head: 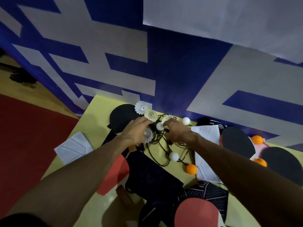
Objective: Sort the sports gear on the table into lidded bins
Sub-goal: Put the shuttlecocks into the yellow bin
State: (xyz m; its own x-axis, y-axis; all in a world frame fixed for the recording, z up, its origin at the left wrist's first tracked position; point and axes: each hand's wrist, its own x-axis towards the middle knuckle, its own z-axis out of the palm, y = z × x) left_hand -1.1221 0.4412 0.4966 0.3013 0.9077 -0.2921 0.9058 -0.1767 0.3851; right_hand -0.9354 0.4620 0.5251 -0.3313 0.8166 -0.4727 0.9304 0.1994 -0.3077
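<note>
My left hand [136, 131] curls round a white shuttlecock [148, 136] at the far middle of the yellow table [91, 115]. My right hand [176, 131] grips a tangle of dark cord [161, 151], with a white ball [159, 126] between the two hands. Two more white shuttlecocks [142, 107] lie just beyond, on a black paddle [122, 117]. Loose white balls [173, 156] and orange balls [191, 169] sit among the cord. Red paddles [195, 212] and black paddles [237, 141] lie around.
A blue and white wall [164, 63] stands right behind the table. White cloth pouches [74, 147] lie left and right, dark pouches [152, 176] in the near middle. The table's left edge drops to red floor [24, 136]. No bin is in view.
</note>
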